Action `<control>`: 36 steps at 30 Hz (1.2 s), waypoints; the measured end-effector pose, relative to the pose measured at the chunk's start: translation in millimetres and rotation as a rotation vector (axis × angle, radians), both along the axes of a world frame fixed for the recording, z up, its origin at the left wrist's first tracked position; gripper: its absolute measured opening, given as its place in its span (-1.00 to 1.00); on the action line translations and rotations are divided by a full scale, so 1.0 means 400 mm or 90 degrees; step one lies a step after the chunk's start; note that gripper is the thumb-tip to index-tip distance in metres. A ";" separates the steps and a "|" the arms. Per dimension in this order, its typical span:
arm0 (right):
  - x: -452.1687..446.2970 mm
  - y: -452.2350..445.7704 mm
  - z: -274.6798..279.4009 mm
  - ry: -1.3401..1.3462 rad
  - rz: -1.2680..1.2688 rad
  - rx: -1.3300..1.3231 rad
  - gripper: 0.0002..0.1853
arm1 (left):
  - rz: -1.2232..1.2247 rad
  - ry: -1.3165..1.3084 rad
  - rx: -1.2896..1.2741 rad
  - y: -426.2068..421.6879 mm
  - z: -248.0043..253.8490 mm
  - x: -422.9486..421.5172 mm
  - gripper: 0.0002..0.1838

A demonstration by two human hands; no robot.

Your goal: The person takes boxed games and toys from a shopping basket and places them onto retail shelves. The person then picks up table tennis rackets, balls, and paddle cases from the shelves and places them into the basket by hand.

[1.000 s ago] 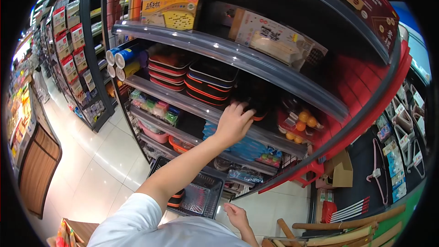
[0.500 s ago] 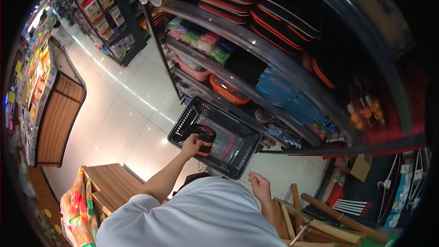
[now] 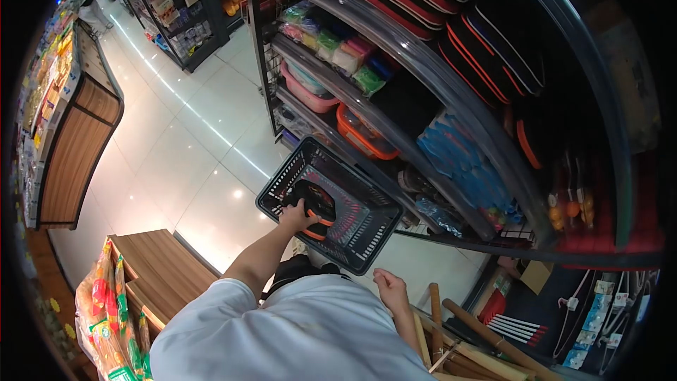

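Note:
A dark plastic shopping basket [image 3: 367, 257] with slotted sides is in front of my body, low beside the shelves. Inside it, toward its left side, lies a black case [image 3: 319, 201] with orange trim and a patterned top. My left hand [image 3: 300, 217] reaches into the basket and grips the near edge of that case, thumb and fingers around it. My right hand [image 3: 391, 289] hangs just outside the basket's near right corner. Its fingers are curled in, and I see nothing in them.
Shelving [image 3: 395, 106] on the right holds black cases with red and orange edges, blue packets and an orange tub [image 3: 363, 134]. Wooden poles [image 3: 486, 339] and hangers [image 3: 575, 303] are at lower right. A wooden counter [image 3: 166, 261] and packaged goods [image 3: 109, 324] stand at left.
My view has shifted slightly, so shelves and counter sit differently in the picture. My left hand stays on the case in the basket, and my right hand remains curled beside it.

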State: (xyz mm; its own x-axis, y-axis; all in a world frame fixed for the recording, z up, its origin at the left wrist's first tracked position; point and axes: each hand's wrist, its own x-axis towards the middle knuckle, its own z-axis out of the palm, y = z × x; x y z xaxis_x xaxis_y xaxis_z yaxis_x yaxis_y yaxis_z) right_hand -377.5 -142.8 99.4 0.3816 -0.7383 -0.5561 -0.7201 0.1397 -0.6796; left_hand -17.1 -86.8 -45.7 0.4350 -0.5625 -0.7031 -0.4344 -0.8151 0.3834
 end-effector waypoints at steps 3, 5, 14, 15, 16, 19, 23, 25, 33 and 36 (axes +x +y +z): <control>0.001 0.013 0.000 -0.024 -0.010 -0.009 -0.70 | -0.063 -0.046 -0.021 -0.033 0.015 -0.032 0.03; 0.005 0.014 0.013 -0.003 -0.011 -0.003 -0.70 | -0.016 -0.080 -0.129 -0.048 -0.020 -0.032 -0.09; -0.003 0.030 0.002 0.018 -0.011 0.009 -0.67 | 0.454 0.365 -0.201 -0.066 -0.061 0.070 -0.28; -0.003 0.031 -0.001 0.019 -0.005 0.004 -0.67 | 0.481 0.375 -0.205 -0.064 -0.057 0.061 -0.23; -0.008 0.031 -0.011 0.010 0.000 -0.004 -0.67 | 0.513 0.383 -0.203 -0.068 -0.060 0.053 -0.23; -0.013 0.034 -0.027 0.008 0.015 -0.018 -0.67 | 0.605 0.398 -0.244 -0.063 -0.089 0.027 -0.23; 0.003 0.029 -0.026 0.012 0.053 -0.022 -0.68 | 0.597 0.429 -0.216 -0.052 -0.079 0.018 -0.29; 0.044 0.009 0.024 0.024 0.092 -0.042 -0.65 | 0.600 0.443 -0.244 -0.046 -0.051 -0.003 -0.31; 0.213 -0.059 0.055 -0.047 -0.016 0.313 -0.11 | 0.506 0.585 -0.421 0.040 0.333 -0.158 -0.41; 0.252 -0.059 0.081 -0.178 -0.141 0.413 -0.11 | 0.440 0.621 -0.427 0.068 0.439 -0.198 -0.41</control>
State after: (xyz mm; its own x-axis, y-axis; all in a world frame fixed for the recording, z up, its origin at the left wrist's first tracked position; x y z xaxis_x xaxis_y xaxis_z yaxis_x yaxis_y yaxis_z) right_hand -276.6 -166.3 131.9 0.4536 -0.3702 -0.8106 -0.4399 0.6980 -0.5650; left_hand -96.4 -59.5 130.0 0.2538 -0.7857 -0.5642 0.6521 -0.2918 0.6997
